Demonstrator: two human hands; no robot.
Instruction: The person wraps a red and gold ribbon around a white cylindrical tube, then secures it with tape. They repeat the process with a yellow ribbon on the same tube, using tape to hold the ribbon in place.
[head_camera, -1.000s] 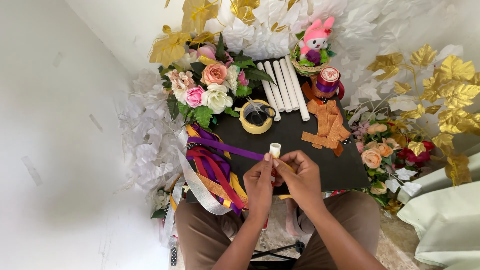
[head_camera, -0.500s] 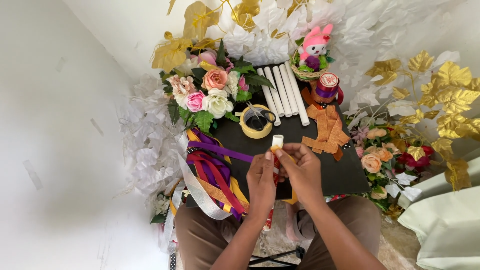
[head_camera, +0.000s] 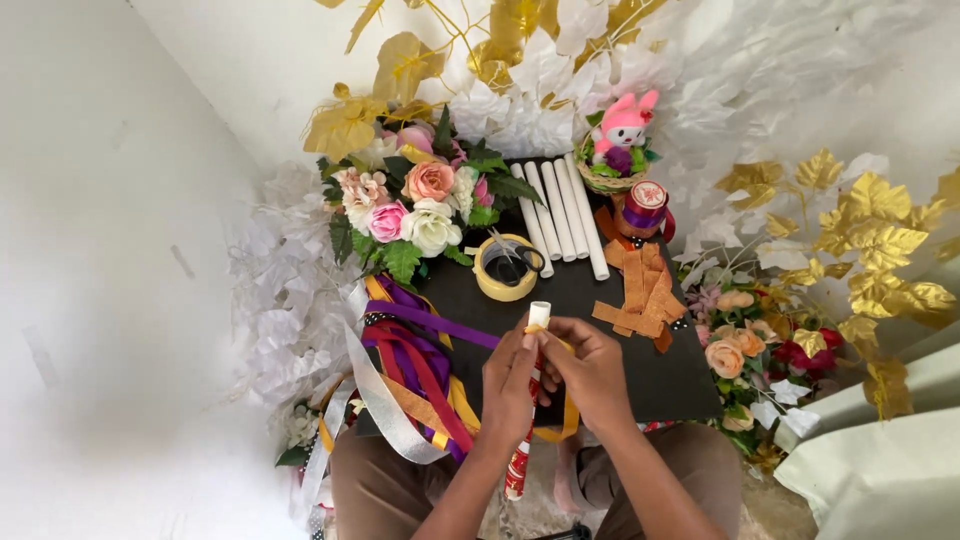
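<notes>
Left hand and right hand both closed around upright white paper tube, yellow ribbon at fingers, above black board.

Bare black board lies open just right of the hands. Ahead, the tape roll and orange strips block the way; ribbons crowd the left, white tubes the far edge.
</notes>
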